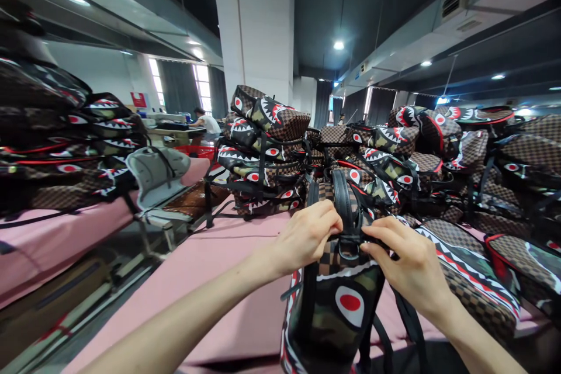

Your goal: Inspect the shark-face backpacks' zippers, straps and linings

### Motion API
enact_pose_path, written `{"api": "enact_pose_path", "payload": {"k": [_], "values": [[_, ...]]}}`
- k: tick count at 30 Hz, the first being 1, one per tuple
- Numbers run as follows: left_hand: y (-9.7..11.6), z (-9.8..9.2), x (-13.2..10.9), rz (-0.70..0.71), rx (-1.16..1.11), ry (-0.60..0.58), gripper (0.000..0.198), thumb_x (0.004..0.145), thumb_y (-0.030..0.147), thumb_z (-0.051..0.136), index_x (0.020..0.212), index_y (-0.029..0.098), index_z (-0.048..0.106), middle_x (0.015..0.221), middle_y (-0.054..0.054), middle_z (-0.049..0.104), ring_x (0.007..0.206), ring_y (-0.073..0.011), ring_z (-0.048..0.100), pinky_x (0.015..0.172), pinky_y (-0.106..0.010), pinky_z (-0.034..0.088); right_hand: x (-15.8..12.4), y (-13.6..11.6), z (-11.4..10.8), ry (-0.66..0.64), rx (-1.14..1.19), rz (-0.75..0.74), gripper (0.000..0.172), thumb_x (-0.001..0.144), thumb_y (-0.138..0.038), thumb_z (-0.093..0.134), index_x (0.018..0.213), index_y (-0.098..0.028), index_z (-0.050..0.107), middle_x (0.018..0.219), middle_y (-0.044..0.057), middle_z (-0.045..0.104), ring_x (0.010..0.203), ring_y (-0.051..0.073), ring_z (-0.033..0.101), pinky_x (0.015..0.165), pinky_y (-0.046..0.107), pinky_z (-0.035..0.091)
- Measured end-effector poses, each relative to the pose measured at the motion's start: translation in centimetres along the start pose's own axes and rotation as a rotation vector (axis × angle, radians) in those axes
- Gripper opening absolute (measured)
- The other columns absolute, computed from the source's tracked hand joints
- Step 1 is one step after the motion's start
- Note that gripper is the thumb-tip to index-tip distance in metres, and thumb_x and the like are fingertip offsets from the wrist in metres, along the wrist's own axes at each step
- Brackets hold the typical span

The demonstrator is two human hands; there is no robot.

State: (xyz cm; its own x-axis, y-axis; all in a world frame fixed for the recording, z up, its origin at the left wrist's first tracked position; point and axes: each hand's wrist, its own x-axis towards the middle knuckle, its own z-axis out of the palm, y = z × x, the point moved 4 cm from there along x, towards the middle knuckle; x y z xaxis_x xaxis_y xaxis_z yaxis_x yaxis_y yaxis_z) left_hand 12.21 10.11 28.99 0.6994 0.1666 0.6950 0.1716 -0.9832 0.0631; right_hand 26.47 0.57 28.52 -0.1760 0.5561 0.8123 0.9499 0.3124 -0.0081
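Note:
In the middle of the head view, a backpack (pixel 333 321) stands on the pink-covered table, printed with camouflage, brown checks, a white-and-red eye and shark teeth. A black carry handle (pixel 343 198) rises from its top. My left hand (pixel 304 236) is closed at the left of the handle, fingertips pinching the top edge of the backpack. Opposite it, my right hand (pixel 409 257) pinches the same top edge with thumb and forefinger, beside a dark strip across the opening. The exact small part between the fingertips is hidden. Black straps (pixel 407 327) hang at the right side.
Similar backpacks are piled behind (pixel 267 158) and to the right (pixel 468 263) on the pink table (pixel 245 286). Another stack (pixel 79 146) stands at the left, near a grey chair (pixel 160 178). A white column (pixel 254 23) rises behind; a person (pixel 208 123) sits farther back.

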Motion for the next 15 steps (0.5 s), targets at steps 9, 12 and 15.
{"api": "enact_pose_path", "payload": {"k": [9, 12, 15], "values": [[0.5, 0.3, 0.2, -0.066, -0.040, 0.065, 0.017, 0.083, 0.007, 0.041, 0.076, 0.015, 0.054, 0.077, -0.002, 0.052, 0.071, -0.0123, 0.049, 0.061, -0.022, 0.040, 1.9, 0.1, 0.4, -0.197, -0.109, -0.079, 0.018, 0.086, -0.029, 0.052, 0.081, -0.025, 0.069, 0.076, 0.001, 0.063, 0.066, 0.013, 0.058, 0.059, 0.024, 0.038], [-0.1, -0.7, -0.3, -0.099, -0.019, 0.050, 0.019, 0.085, 0.009, 0.040, 0.077, 0.015, 0.055, 0.079, -0.003, 0.054, 0.072, -0.0120, 0.050, 0.063, -0.023, 0.042, 1.8, 0.6, 0.2, -0.202, -0.089, -0.029, 0.019, 0.087, -0.028, 0.051, 0.080, -0.024, 0.068, 0.073, 0.001, 0.060, 0.064, 0.013, 0.057, 0.059, 0.025, 0.040], [-0.7, -3.6, -2.5, -0.157, 0.243, 0.077, 0.018, 0.086, 0.017, 0.044, 0.077, 0.017, 0.059, 0.092, -0.007, 0.060, 0.095, -0.0202, 0.053, 0.081, -0.037, 0.043, 1.2, 1.9, -0.7, -0.143, 0.057, 0.055, 0.018, 0.087, -0.030, 0.049, 0.088, -0.022, 0.065, 0.080, 0.003, 0.062, 0.071, 0.014, 0.059, 0.061, 0.024, 0.044]]}}
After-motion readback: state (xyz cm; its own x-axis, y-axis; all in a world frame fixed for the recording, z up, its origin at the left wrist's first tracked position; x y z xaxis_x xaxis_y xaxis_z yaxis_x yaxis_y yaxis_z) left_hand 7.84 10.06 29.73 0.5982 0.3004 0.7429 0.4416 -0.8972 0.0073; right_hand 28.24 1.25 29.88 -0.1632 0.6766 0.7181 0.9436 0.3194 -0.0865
